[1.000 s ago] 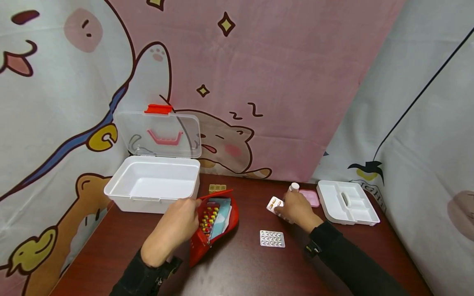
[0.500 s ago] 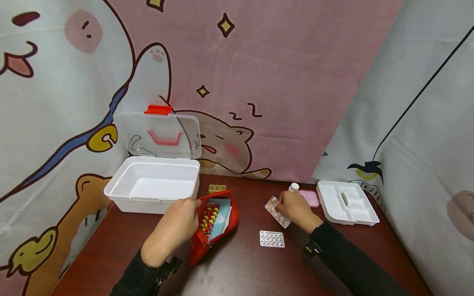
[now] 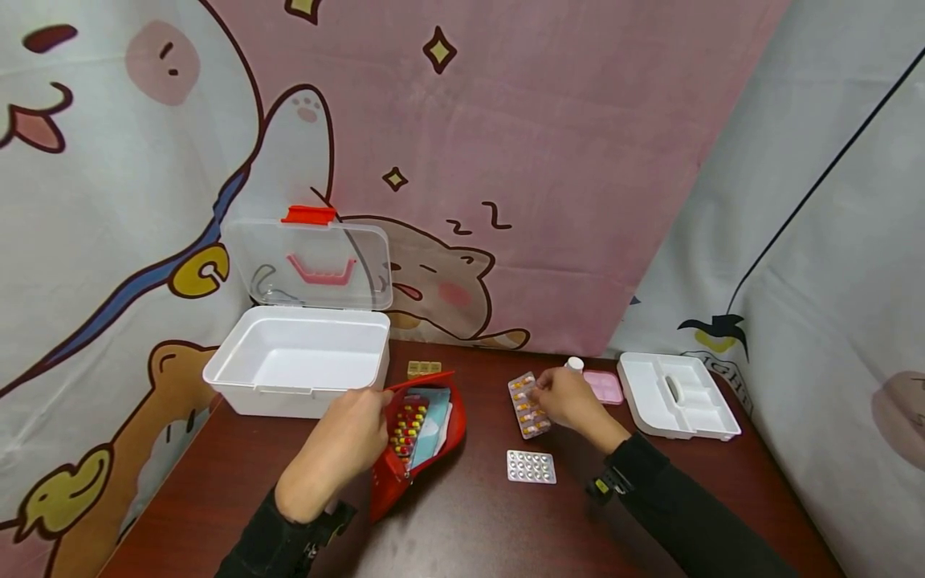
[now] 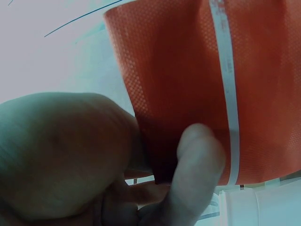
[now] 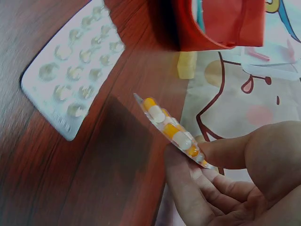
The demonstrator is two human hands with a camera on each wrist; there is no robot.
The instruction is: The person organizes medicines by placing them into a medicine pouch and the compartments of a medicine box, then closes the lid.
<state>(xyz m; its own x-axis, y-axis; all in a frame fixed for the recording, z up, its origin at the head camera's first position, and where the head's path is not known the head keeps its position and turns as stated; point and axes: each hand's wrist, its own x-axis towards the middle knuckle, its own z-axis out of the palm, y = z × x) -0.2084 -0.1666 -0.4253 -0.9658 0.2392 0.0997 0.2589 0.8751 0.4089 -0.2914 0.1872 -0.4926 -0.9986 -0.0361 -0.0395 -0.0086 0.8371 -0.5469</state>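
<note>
My left hand grips the edge of a red zip pouch, its mouth held apart. Inside the pouch show a blister pack of red and yellow capsules and a light blue packet. In the left wrist view the thumb lies along the red fabric. My right hand pinches a blister pack of orange and white capsules between thumb and fingers. The right wrist view shows that pack edge-on, tilted over the table. Nearer me lies a silver blister pack of round tablets.
A white box with its clear lid raised stands at the back left. A small yellow pill case sits behind the pouch. Beyond my right hand are a white-capped bottle, a pink case and a white divided tray.
My right hand has drawn a little left and turned the orange and white capsule pack more upright, its capsule side coming into view. The left hand and pouch have stayed still.
</note>
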